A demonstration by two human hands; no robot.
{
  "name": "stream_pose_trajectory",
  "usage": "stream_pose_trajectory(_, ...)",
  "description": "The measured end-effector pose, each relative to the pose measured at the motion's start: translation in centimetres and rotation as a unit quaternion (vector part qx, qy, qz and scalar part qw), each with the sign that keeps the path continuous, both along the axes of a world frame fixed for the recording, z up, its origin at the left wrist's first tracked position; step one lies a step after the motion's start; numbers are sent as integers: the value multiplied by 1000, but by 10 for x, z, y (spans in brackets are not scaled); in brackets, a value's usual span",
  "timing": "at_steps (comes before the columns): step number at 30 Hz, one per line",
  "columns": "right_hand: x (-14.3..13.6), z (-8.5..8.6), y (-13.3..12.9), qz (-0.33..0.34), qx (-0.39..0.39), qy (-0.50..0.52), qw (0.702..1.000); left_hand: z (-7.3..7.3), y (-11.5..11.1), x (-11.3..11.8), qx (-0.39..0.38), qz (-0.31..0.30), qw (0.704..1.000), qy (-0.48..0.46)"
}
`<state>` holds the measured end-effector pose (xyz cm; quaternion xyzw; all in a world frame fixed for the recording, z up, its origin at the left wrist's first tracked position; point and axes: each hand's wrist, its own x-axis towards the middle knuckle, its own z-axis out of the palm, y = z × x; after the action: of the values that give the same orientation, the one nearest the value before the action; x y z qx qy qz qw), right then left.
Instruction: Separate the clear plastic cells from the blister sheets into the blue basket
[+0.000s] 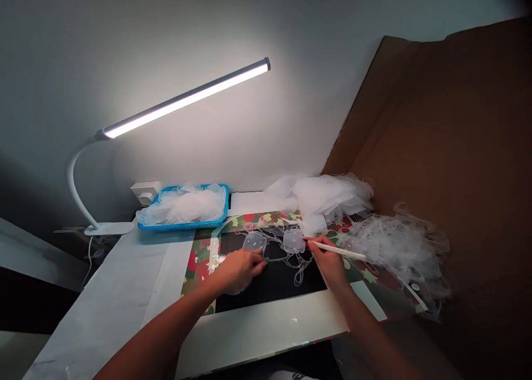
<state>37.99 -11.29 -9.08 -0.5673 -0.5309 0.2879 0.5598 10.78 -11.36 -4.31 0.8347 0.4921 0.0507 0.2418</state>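
Observation:
My right hand [331,262] is closed around a slim white pen-like tool [343,251]. The tool's reddish tip meets the right edge of a small translucent rounded piece [293,240]. To the left lies a second translucent piece [254,241] with small dark marks. My left hand [239,270] rests beside it, index finger stretched out to its lower edge, the other fingers partly bent and partly hidden. Thin clear looping strips [279,252] run between and around both pieces on the black work surface [274,286].
A blue basket [226,203] of filmy white pieces stands at the back left. More white sheets [328,194] are heaped behind, with tangled clear strips [394,241] at right. A lit lamp [187,97] hangs above; cardboard [449,119] walls the right side.

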Motion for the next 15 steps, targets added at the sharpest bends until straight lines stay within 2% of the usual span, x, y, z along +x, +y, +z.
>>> stream_pose_trajectory(3,-19,13,-17,104,15,-29,994,7,34,15,-92,84,983,-132)
stream_pose_trajectory(7,-37,31,-26,199,-25,-53,978,1,60,36,-153,62,974,-155)
stream_pose_trajectory(10,-34,35,-17,215,-75,-1,974,-8,57,41,-127,56,979,-148)
stream_pose_trajectory(12,-29,32,-4,200,-106,54,973,-10,48,40,-84,67,985,-138)
stream_pose_trajectory(15,-24,25,15,221,-154,92,959,-10,34,37,-18,88,989,-116)
